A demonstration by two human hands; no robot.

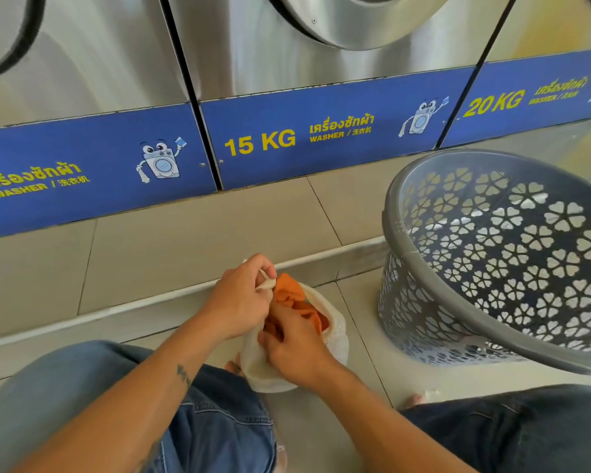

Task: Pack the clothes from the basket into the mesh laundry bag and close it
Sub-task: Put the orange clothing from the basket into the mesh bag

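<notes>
A white mesh laundry bag (336,331) sits on the tiled floor between my knees. Orange clothes (289,293) bulge out of its open mouth. My left hand (239,302) grips the bag's rim and a white cord at the far side of the mouth. My right hand (296,343) holds the near edge of the bag, fingers pressed against the orange cloth. To the right stands the grey plastic basket (403,254) with flower-shaped holes, tilted toward me; no clothes show inside it.
A row of steel washing machines with blue panels (321,131) stands on a raised tiled step (185,233) straight ahead. My knees in blue jeans (202,421) frame the bag left and right. Beige floor tiles lie between bag and basket.
</notes>
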